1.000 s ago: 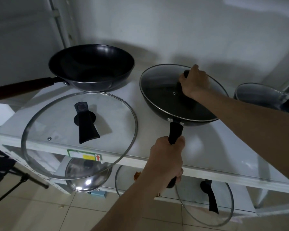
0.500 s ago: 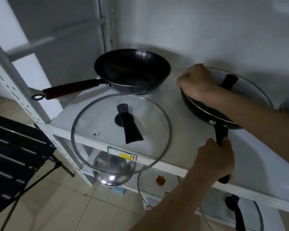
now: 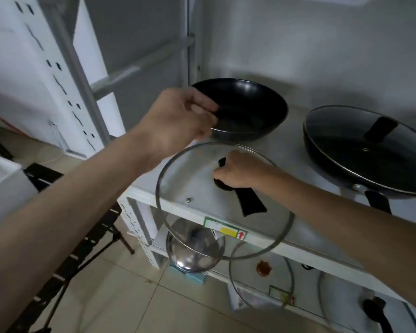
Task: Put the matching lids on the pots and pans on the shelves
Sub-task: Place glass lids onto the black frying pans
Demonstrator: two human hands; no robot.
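A large glass lid (image 3: 195, 186) with a black handle lies at the front edge of the top shelf (image 3: 305, 236), overhanging it. My right hand (image 3: 238, 174) is closed around that handle. Behind it stands an uncovered black wok (image 3: 250, 111). My left hand (image 3: 178, 118), blurred with its fingers curled, is at the wok's near left rim and hides the wok's handle; whether it grips anything is unclear. To the right, a black frying pan (image 3: 334, 164) wears its glass lid (image 3: 360, 140).
On the lower shelf sit a shiny steel lid (image 3: 195, 251) and two glass lids (image 3: 259, 284) (image 3: 370, 308). A black folding chair (image 3: 82, 241) stands on the tiled floor at the left, beside the rack's white post (image 3: 58, 68) and a white box (image 3: 0, 188).
My right hand left the covered frying pan and took hold of the big glass lid's handle. My left hand let go of the frying pan's handle and moved over to the wok.
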